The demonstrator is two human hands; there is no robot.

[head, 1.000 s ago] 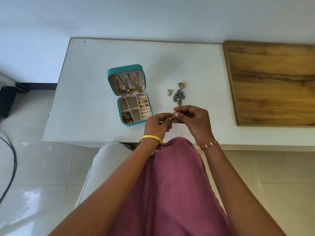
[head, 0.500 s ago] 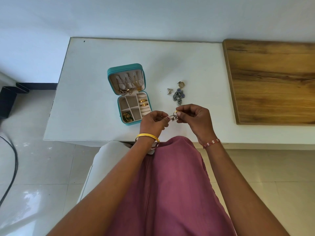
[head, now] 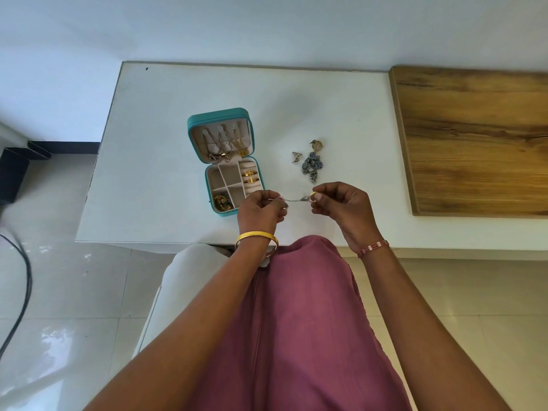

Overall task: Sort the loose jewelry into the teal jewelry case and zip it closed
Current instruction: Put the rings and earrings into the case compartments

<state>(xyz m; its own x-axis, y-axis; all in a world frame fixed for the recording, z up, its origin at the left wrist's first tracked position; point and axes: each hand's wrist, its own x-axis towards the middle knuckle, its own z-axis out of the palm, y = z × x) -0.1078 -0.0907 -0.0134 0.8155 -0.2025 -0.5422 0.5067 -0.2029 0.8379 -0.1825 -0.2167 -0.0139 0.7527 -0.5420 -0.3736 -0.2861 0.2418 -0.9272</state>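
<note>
The teal jewelry case [head: 219, 114] lies open on the white table [head: 166, 143], lid tilted back with necklaces hung inside, gold rings in its right slots and a gold piece in the front left compartment. My left hand [head: 259, 210] and my right hand [head: 341, 203] hover over the table's front edge, just right of the case. Between them they pinch a thin silver piece of jewelry [head: 296, 199] stretched out; a gold ring shows at my right fingertips. Loose earrings [head: 311, 166] lie on the table behind my right hand.
A wooden board [head: 474, 137] covers the table's right part. A small silver stud [head: 296, 156] and a gold earring [head: 317, 145] lie near the blue cluster. White chair [head: 184, 277] and my pink garment sit below the table edge; a black cable lies at left.
My hands have drawn apart, stretching the thin silver piece between them; before they were close together over the same spot. The case and loose earrings have not moved.
</note>
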